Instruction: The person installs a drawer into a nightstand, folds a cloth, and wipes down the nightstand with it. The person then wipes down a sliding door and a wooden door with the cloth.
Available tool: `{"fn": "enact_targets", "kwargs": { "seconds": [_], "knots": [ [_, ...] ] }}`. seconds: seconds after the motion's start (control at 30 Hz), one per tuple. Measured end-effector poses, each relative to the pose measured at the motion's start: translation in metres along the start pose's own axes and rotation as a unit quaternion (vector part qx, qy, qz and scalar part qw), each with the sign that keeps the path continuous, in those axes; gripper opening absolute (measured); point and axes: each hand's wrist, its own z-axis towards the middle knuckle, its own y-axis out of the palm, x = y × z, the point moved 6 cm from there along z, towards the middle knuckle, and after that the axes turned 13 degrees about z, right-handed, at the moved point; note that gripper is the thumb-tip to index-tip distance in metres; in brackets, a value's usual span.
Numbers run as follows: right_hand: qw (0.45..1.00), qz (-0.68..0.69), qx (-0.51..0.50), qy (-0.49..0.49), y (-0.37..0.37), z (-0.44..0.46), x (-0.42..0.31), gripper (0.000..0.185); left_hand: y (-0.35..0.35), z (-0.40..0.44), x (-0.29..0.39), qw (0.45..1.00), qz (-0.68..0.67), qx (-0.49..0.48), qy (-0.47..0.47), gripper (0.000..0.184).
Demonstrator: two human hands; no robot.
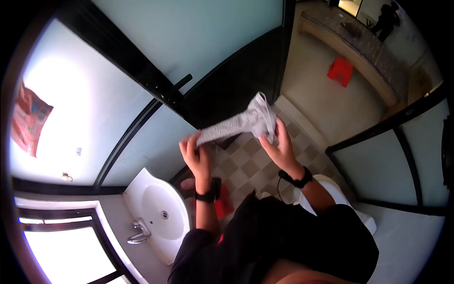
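A light grey cloth (231,127) hangs stretched between my two hands, above the tiled floor. Its left part is gathered into a narrow, ribbed-looking band, while the right part is bunched with a loose fold sticking up. My left hand (196,158) is closed on the narrow end. At the bunched end, my right hand (280,147) pinches the fabric between thumb and fingers. The cloth's exact kind does not show. Both my wrists carry dark bands.
A white washbasin (176,208) with a chrome tap (138,232) stands at my left. To my right is a white toilet (326,191), partly hidden by my arm. A dark-framed door with a black handle (183,81) is ahead. Beyond the doorway sits a red stool (340,71).
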Motion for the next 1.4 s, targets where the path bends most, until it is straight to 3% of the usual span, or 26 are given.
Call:
{"fn": "enact_targets", "kwargs": {
  "seconds": [0.07, 0.1, 0.17, 0.23, 0.3, 0.37, 0.5, 0.63, 0.7, 0.77, 0.83, 0.9, 0.97, 1.07, 1.1, 1.2, 1.27, 1.33, 1.4],
  "knots": [
    [0.999, -0.038, -0.021, -0.031, 0.018, 0.026, 0.01, 0.048, 0.014, 0.039, -0.003, 0.998, 0.053, 0.03, 0.026, 0.041],
    [0.997, -0.048, -0.043, -0.041, 0.028, 0.039, 0.024, 0.046, 0.02, 0.06, 0.0, 0.976, 0.183, 0.056, 0.1, 0.037],
    [0.981, -0.088, -0.062, -0.161, 0.053, 0.068, 0.02, 0.044, 0.042, 0.094, -0.004, 0.926, 0.324, 0.09, 0.174, 0.031],
    [0.986, -0.08, -0.118, -0.091, 0.071, 0.092, 0.044, 0.043, 0.066, 0.126, -0.014, 0.908, 0.355, 0.094, 0.201, 0.027],
    [0.99, -0.086, -0.089, -0.074, 0.075, 0.108, 0.066, 0.044, 0.079, 0.135, -0.026, 0.904, 0.348, 0.127, 0.213, 0.015],
    [0.981, -0.093, -0.169, -0.018, 0.077, 0.127, 0.098, 0.046, 0.088, 0.136, -0.026, 0.895, 0.341, 0.156, 0.24, 0.011],
    [0.98, -0.094, -0.174, 0.028, 0.059, 0.139, 0.12, 0.039, 0.104, 0.131, -0.031, 0.893, 0.327, 0.164, 0.264, 0.019],
    [0.983, -0.118, -0.127, 0.056, 0.033, 0.16, 0.124, 0.037, 0.139, 0.144, -0.029, 0.92, 0.266, 0.112, 0.265, 0.029],
    [0.992, -0.12, -0.011, 0.046, 0.0, 0.179, 0.113, 0.034, 0.168, 0.15, -0.024, 0.947, 0.151, 0.11, 0.261, 0.032],
    [0.993, -0.09, 0.047, 0.068, -0.032, 0.203, 0.114, 0.035, 0.206, 0.164, -0.016, 0.957, 0.141, 0.084, 0.238, 0.04],
    [0.989, -0.104, 0.082, 0.071, -0.074, 0.226, 0.113, 0.04, 0.246, 0.171, -0.005, 0.94, 0.2, 0.172, 0.219, 0.042],
    [0.986, -0.135, 0.089, 0.036, -0.088, 0.233, 0.111, 0.044, 0.24, 0.174, -0.008, 0.947, 0.193, 0.205, 0.157, 0.039],
    [0.981, -0.153, 0.118, 0.027, -0.126, 0.236, 0.124, 0.049, 0.266, 0.19, 0.033, 0.951, 0.214, 0.189, 0.119, 0.032],
    [0.981, -0.158, 0.106, -0.044, -0.158, 0.269, 0.122, 0.057, 0.315, 0.206, 0.079, 0.916, 0.286, 0.18, 0.214, 0.027],
    [0.978, -0.151, 0.102, -0.104, -0.146, 0.274, 0.125, 0.059, 0.313, 0.211, 0.089, 0.913, 0.292, 0.198, 0.206, 0.027],
    [0.987, -0.07, 0.066, -0.127, -0.152, 0.302, 0.099, 0.059, 0.335, 0.221, 0.122, 0.906, 0.319, 0.114, 0.255, 0.027],
    [0.977, -0.063, 0.001, -0.202, -0.149, 0.331, 0.101, 0.059, 0.361, 0.236, 0.119, 0.889, 0.353, 0.136, 0.26, 0.029],
    [0.976, -0.086, -0.027, -0.197, -0.154, 0.374, 0.105, 0.051, 0.382, 0.245, 0.129, 0.845, 0.43, 0.157, 0.278, 0.033],
    [0.958, -0.138, -0.115, -0.225, -0.132, 0.39, 0.137, 0.043, 0.376, 0.238, 0.109, 0.834, 0.451, 0.14, 0.285, 0.033]
  ]
}}
